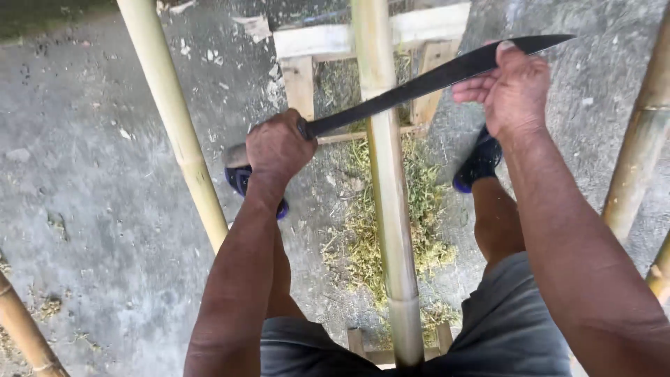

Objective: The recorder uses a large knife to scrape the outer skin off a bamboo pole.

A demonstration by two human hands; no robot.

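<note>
Left hand (278, 145): we clamp the blade's (419, 85) handle.
Right hand (511, 89): we pinch its tip end.
Pole (388, 188): under the blade, between our grips.

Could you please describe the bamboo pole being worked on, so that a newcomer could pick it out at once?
Start from the pale wooden frame on the concrete ground. The bamboo pole runs from it toward the person, between their legs. Unlike its neighbours, it lies under the long dark blade, above a pile of shavings.

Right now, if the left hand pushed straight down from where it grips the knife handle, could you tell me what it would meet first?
Probably the person's own left knee and blue shoe just below the left hand, then the grey concrete floor; depth is uncertain.
</note>
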